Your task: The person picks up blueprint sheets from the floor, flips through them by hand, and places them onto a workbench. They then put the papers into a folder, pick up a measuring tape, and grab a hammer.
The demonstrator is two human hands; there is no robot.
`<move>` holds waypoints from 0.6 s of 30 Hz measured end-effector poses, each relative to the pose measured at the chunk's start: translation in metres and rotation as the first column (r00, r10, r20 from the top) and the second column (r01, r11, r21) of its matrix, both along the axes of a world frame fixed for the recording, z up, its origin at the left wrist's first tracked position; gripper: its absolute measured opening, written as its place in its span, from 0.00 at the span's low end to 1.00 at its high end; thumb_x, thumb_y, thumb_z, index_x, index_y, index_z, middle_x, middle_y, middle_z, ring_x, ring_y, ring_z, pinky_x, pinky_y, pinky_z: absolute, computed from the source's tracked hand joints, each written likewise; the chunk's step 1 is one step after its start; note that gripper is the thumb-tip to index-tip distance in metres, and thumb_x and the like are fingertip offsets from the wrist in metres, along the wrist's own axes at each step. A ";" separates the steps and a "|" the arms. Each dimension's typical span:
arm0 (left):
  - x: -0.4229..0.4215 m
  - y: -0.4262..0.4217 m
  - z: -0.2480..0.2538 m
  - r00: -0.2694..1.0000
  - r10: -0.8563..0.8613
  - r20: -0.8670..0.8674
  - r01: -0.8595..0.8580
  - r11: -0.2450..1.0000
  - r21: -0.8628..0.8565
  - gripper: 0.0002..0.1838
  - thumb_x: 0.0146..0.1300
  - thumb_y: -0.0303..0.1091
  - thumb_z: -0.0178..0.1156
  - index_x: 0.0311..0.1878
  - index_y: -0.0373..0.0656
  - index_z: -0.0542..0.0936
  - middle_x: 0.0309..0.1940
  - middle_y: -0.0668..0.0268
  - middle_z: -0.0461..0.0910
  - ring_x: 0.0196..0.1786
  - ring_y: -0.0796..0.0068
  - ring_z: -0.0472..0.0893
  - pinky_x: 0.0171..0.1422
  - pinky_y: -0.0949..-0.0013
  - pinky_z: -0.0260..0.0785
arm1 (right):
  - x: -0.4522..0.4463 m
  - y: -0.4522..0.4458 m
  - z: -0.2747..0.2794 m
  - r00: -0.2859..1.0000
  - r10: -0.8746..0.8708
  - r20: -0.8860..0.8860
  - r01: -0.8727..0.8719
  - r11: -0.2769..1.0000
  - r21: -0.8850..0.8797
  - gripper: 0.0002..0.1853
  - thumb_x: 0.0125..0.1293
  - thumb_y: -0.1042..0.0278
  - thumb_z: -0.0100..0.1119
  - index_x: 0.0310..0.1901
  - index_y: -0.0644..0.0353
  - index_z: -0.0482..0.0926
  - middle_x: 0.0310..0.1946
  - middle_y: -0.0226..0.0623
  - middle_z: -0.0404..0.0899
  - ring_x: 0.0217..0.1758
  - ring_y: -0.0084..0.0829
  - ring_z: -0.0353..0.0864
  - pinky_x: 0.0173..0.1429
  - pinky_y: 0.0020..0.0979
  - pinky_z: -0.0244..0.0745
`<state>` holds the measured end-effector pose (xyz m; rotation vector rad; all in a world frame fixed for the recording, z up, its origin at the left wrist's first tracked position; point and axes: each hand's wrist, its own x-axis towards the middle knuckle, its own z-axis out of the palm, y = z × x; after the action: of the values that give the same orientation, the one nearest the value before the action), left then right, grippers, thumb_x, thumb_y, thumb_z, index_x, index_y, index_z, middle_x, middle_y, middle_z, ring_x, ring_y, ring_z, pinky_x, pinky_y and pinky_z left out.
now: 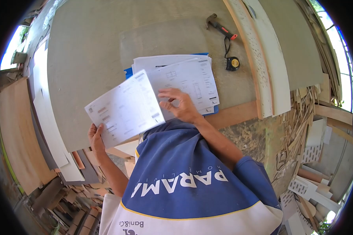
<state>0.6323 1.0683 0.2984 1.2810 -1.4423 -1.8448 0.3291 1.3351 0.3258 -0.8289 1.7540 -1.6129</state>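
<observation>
My left hand (96,135) grips a printed sheet of paper (123,109) by its lower left corner, thumb on top. The sheet is tilted and overlaps a stack of printed drawings (192,80) on the table. My right hand (178,103) is over the stack, beside the sheet's right edge. Its thumb and fingers are curved and apart, with nothing visible between them. Blue edges of a folder (211,111) show under the stack.
A claw hammer (221,27) and a tape measure (232,64) lie on the table (86,47) beyond the papers. Long white boards (268,58) run along the right. Wood scraps (296,129) are piled at right, and panels (23,129) lean at left.
</observation>
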 end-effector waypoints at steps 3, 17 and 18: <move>0.017 -0.012 -0.008 0.998 0.062 -0.022 -0.063 0.997 -0.045 0.15 0.65 0.24 0.60 0.55 0.33 0.78 0.44 0.62 0.84 0.43 0.79 0.81 0.50 0.77 0.72 | -0.020 0.019 -0.021 0.925 -0.342 -0.167 0.352 0.935 0.035 0.09 0.63 0.68 0.66 0.42 0.60 0.83 0.48 0.40 0.83 0.48 0.38 0.79 0.47 0.33 0.76; 0.036 -0.050 -0.027 0.954 0.229 0.191 -0.190 0.960 -0.206 0.13 0.67 0.26 0.58 0.53 0.34 0.79 0.44 0.63 0.83 0.43 0.76 0.80 0.51 0.73 0.71 | -0.044 0.092 -0.040 0.700 -0.297 -0.649 0.662 0.610 0.435 0.32 0.50 0.53 0.75 0.53 0.63 0.75 0.46 0.42 0.76 0.52 0.44 0.71 0.61 0.43 0.65; 0.036 -0.052 -0.026 0.948 0.237 0.214 -0.183 0.952 -0.245 0.13 0.67 0.26 0.58 0.52 0.34 0.80 0.44 0.64 0.83 0.44 0.75 0.80 0.52 0.73 0.71 | -0.044 0.091 -0.042 0.690 -0.347 -0.636 0.682 0.605 0.410 0.32 0.50 0.55 0.76 0.52 0.63 0.76 0.45 0.42 0.76 0.52 0.43 0.71 0.60 0.42 0.66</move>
<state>0.6682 1.0162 0.2725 1.5183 -1.5167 -1.3835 0.2854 1.4257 0.2836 -0.3925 2.9303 -0.9871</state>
